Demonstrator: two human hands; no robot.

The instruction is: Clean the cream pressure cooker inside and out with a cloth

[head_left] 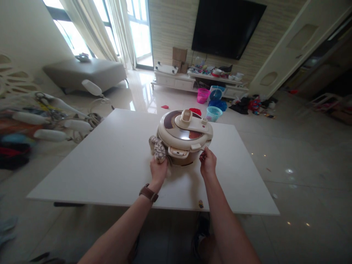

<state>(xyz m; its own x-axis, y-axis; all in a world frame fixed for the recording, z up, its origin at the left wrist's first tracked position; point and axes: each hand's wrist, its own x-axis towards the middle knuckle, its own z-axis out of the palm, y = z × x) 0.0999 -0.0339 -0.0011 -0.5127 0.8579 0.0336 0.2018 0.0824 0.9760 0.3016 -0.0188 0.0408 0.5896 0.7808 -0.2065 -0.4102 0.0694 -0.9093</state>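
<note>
A cream electric pressure cooker with a shiny lid stands upright on the white table, its lid on. At the cooker's left side, my left hand is closed around a bunched brown-and-white patterned cloth, which lies against the cooker's wall. My right hand is at the front right, its fingers pinched together just below the rim. Whether they grip a small part of the cooker or something thin, I cannot make out. A brown-strapped watch is on my left wrist.
A small dark object lies near the table's front edge. Beyond the table stand a light blue basket, a pink basket and a cluttered TV cabinet. At left is a lamp with several white shades.
</note>
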